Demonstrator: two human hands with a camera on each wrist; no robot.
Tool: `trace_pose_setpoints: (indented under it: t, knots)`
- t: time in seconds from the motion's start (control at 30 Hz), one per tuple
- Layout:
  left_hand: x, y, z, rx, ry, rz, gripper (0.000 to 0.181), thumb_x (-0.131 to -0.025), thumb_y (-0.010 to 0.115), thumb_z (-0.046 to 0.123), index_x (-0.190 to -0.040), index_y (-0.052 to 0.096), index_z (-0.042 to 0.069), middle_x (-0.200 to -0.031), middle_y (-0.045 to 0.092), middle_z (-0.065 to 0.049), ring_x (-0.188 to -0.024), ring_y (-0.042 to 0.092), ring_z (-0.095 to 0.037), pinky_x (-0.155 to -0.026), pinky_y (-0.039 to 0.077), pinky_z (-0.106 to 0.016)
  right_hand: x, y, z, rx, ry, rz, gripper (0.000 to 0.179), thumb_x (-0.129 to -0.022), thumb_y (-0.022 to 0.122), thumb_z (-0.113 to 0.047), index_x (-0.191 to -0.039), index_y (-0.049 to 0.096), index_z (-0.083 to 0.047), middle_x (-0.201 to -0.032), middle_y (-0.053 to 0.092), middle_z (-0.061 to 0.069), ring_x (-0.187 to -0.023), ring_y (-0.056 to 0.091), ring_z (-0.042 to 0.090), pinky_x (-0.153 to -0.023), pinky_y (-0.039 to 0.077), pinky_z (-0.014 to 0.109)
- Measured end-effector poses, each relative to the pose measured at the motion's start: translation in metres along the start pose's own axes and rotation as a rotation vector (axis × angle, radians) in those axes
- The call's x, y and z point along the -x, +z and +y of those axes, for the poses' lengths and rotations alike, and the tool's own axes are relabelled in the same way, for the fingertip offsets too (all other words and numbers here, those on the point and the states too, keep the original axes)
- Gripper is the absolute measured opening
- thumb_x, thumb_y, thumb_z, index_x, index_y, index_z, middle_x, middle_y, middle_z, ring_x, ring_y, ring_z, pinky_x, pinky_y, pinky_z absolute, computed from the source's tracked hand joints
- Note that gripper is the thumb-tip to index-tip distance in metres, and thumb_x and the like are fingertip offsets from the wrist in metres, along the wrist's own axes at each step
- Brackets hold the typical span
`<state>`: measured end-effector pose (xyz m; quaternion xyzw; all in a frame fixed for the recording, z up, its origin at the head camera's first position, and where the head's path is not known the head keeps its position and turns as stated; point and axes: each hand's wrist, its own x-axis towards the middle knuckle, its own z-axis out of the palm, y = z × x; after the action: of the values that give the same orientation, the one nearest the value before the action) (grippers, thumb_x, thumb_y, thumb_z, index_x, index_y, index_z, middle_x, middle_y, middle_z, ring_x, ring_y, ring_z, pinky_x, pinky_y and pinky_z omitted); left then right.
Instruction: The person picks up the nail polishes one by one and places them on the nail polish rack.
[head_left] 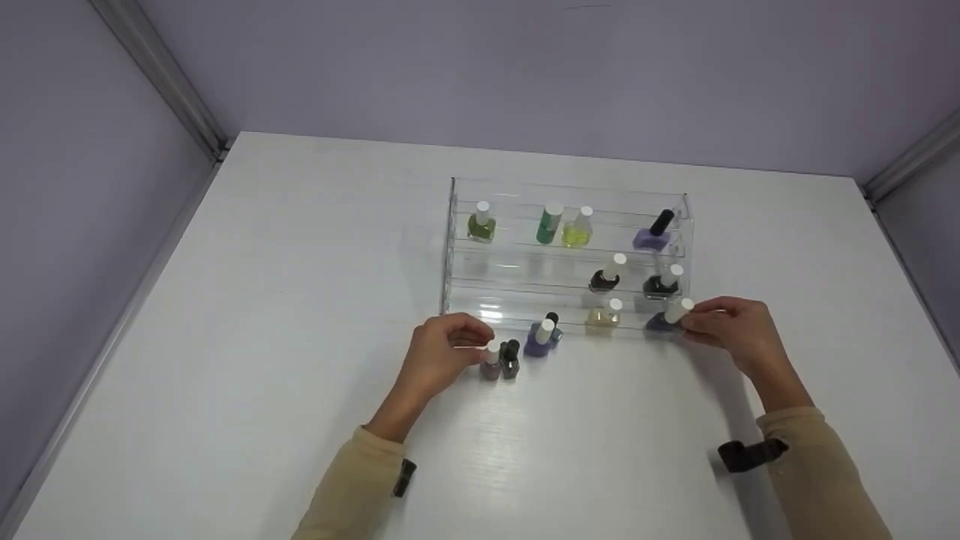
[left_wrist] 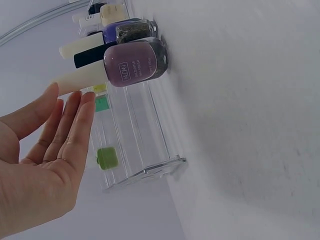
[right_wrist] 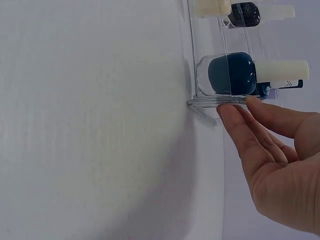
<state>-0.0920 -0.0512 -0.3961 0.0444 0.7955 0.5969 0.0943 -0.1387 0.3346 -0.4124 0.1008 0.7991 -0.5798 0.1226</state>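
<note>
My left hand [head_left: 448,352] is at a mauve nail polish bottle [left_wrist: 132,62] standing on the table. Its thumb touches the white cap [left_wrist: 80,80], while the other fingertips lie just beside it, apart from the thumb. Right behind that bottle is a dark glittery one [head_left: 510,360] with a black cap. At the right end of the clear stepped rack [head_left: 480,304], my right hand [head_left: 731,330] rests its fingertips against the side panel. Just inside that panel, a dark teal polish bottle [right_wrist: 232,74] with a white cap stands on the lowest step.
A purple-blue polish bottle [head_left: 538,341] stands before the rack, partly covering another black-capped one. On the rack are several more bottles, among them an olive green [head_left: 481,227], a yellow [head_left: 577,234], a lilac [head_left: 651,240] and a cream one [head_left: 602,315]. A wall [head_left: 525,82] rises behind the table.
</note>
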Motion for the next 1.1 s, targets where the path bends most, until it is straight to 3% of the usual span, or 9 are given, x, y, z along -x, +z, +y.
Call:
trace_pose_setpoints:
  t: [0.3,0.83,1.1]
  knots:
    - [-0.0008,0.0018,-0.0003,-0.005,0.059,-0.032,0.021,-0.072,0.069,-0.010,-0.091,0.066,-0.001,-0.091,0.067,-0.010,-0.088,0.064,-0.021,-0.075,0.051,-0.028,0.0020,0.0007,0.0000,0.035,-0.017,-0.003,0.036,-0.084,0.065,-0.009,-0.108,0.052,0.014,-0.083,0.066,-0.002,-0.079,0.067,0.014,-0.074,0.052,0.028]
    - [-0.0030,0.0045,-0.0010,-0.004,0.042,-0.041,0.021,-0.073,0.068,-0.011,-0.091,0.065,-0.001,-0.094,0.066,-0.014,-0.091,0.064,-0.024,-0.076,0.051,-0.028,0.0010,0.0013,-0.0006,0.049,0.009,0.003,0.036,-0.085,0.064,-0.009,-0.110,0.051,0.013,-0.085,0.065,-0.001,-0.082,0.066,0.014,-0.075,0.051,0.029]
    - [-0.0026,0.0035,-0.0018,-0.007,0.031,-0.017,0.022,-0.070,0.071,-0.009,-0.090,0.065,-0.001,-0.091,0.066,-0.016,-0.087,0.064,-0.026,-0.074,0.051,-0.028,0.0010,0.0008,-0.0002,0.053,0.001,0.002,0.036,-0.085,0.065,-0.010,-0.109,0.051,0.014,-0.085,0.065,-0.001,-0.081,0.066,0.014,-0.074,0.052,0.028]
